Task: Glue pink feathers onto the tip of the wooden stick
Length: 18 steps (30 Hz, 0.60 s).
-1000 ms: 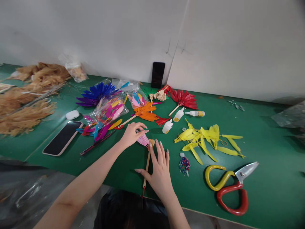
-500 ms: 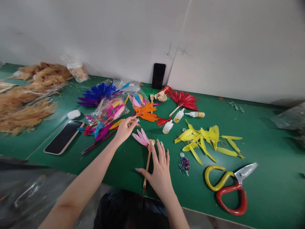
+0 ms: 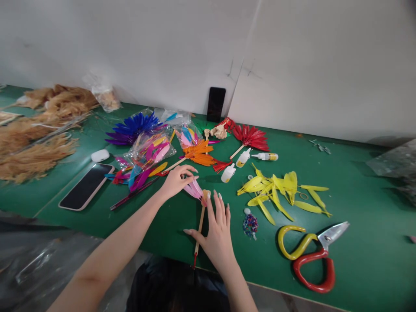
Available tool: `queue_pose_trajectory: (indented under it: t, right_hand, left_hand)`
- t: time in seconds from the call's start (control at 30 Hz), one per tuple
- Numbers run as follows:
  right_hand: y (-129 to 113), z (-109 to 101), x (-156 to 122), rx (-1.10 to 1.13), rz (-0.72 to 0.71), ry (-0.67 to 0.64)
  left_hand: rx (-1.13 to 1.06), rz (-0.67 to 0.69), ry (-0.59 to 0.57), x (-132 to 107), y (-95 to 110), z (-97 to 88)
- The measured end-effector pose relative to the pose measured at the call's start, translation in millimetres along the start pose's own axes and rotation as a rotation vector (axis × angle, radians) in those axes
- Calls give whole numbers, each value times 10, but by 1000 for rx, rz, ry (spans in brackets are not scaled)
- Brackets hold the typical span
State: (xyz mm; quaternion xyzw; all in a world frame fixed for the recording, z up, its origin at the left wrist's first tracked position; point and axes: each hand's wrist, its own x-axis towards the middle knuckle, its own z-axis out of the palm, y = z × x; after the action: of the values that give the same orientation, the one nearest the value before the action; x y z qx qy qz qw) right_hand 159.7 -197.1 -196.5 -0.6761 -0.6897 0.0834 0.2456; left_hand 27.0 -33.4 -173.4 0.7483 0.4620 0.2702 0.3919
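Note:
A small fan with a wooden handle (image 3: 200,225) lies on the green table, a red cord at its lower end. Pink feathers (image 3: 194,190) spread from its light wooden head (image 3: 206,196). Over the feather tips, my left hand (image 3: 177,181) has its thumb and fingers bent together; what lies between them is hidden. My right hand (image 3: 216,229) rests open beside the fan, its index fingertip at the wooden head and its thumb reaching to the handle's other side. Behind them is a finished-looking orange feather fan (image 3: 199,153).
White glue bottles (image 3: 229,173) and a red feather fan (image 3: 250,136) lie behind. To the right are loose yellow feathers (image 3: 287,184), beads (image 3: 250,225) and scissors (image 3: 316,255). A phone (image 3: 87,187), a blue feather fan (image 3: 134,128) and tan fibre bundles (image 3: 42,149) lie left.
My left hand has moved toward me from beside the orange fan and now covers the pink feather tips. My right hand stays in nearly the same place at the fan.

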Motion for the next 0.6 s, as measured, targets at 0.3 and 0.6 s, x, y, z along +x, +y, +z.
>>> queue_pose_trajectory:
  t: [0.3,0.6]
  right_hand:
    - [-15,-40,-1,-16,-5,-40]
    - [-14,-47,2,-21,-11,-37]
  left_hand:
    - [3,-9,4,-6,-8,13]
    - [275,99,29,26,-88,-107]
